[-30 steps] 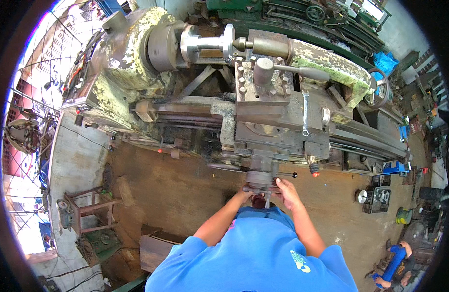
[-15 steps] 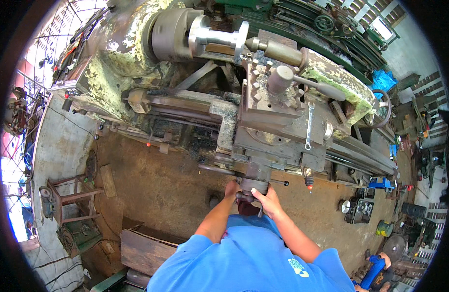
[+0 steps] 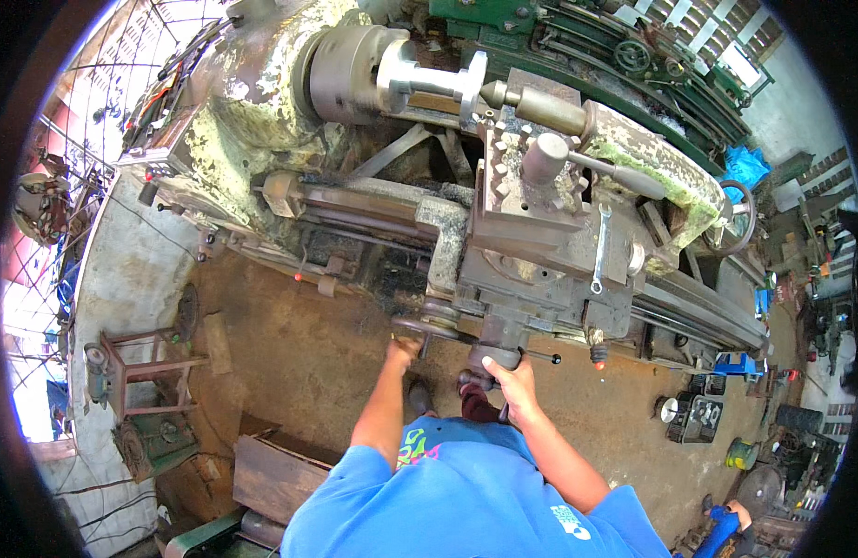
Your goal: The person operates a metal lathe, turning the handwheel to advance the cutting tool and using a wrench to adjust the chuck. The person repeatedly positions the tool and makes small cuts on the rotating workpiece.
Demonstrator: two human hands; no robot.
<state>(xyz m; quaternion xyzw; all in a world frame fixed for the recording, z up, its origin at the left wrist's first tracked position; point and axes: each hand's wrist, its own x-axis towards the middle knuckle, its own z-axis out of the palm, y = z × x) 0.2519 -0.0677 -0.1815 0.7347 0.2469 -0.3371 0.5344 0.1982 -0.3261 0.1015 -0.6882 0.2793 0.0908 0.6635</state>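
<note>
A metal lathe stands in front of me. My left hand (image 3: pixel 405 348) is closed at the left edge of the carriage handwheel (image 3: pixel 440 330), its fingertips partly hidden. My right hand (image 3: pixel 513 379) wraps round the cross-slide crank (image 3: pixel 489 360), thumb on top. Above them sits the tool post (image 3: pixel 531 195) with several square-headed bolts and a long clamping lever (image 3: pixel 624 175). A shiny flanged metal workpiece (image 3: pixel 433 78) is held between the blurred chuck (image 3: pixel 350 74) and the tailstock centre (image 3: pixel 496 93). A wrench (image 3: pixel 601 249) lies on the slide, right of the tool post.
A red-knobbed lever (image 3: pixel 598 353) projects at the carriage's right. Behind stands a green lathe (image 3: pixel 578 70). On the floor are a small metal stand (image 3: pixel 150 372), wooden boards (image 3: pixel 275 479) and a dark crate of parts (image 3: pixel 698 418). Another person (image 3: pixel 724 530) is at the lower right.
My left hand has moved left from beside the cross-slide crank to the carriage handwheel. My right hand stays on the crank. The view has shifted slightly.
</note>
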